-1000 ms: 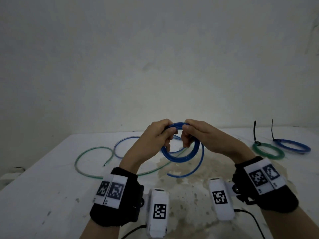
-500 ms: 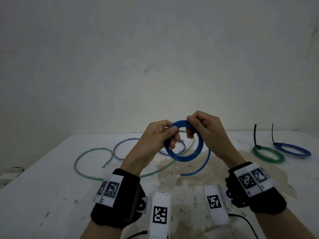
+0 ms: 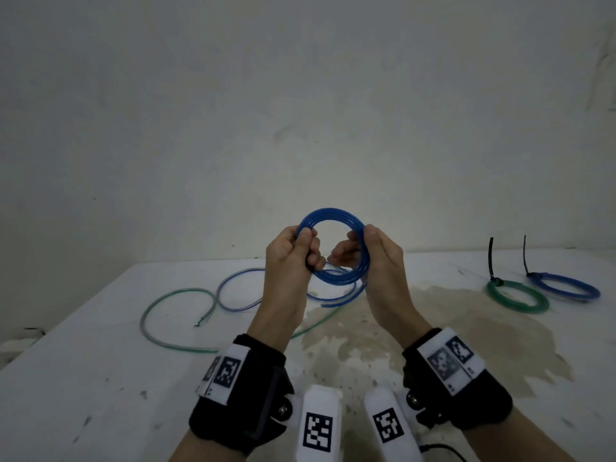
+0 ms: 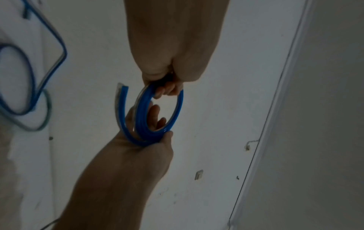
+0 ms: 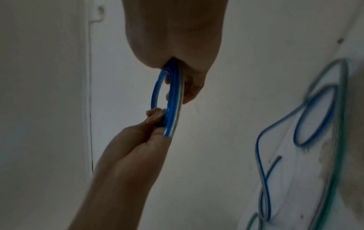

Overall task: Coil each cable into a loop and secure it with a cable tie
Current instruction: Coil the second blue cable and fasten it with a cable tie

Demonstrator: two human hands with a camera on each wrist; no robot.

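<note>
A dark blue cable [image 3: 333,221] is wound into a several-turn coil and held upright above the table. My left hand [image 3: 308,248] grips the coil's left side with curled fingers. My right hand [image 3: 358,248] pinches its right side between thumb and fingers. A short loose tail [image 3: 343,296] hangs below the coil. The left wrist view shows the coil [image 4: 141,118] between my left hand [image 4: 167,90] and right hand [image 4: 157,138]. In the right wrist view the coil [image 5: 173,96] is seen edge-on. Something small and dark sits under my left fingers [image 5: 155,118]; I cannot tell what it is.
On the white table [image 3: 100,378], a loose green cable [image 3: 156,305] and a loose pale blue cable [image 3: 233,281] lie at the left. At the right lie a green coil [image 3: 516,296] and a blue coil [image 3: 566,288], each with an upright black cable tie [image 3: 491,258].
Both hands have raised the blue coil and turned it to face the camera. They now grip its opposite sides instead of its top. The hanging tail is shorter.
</note>
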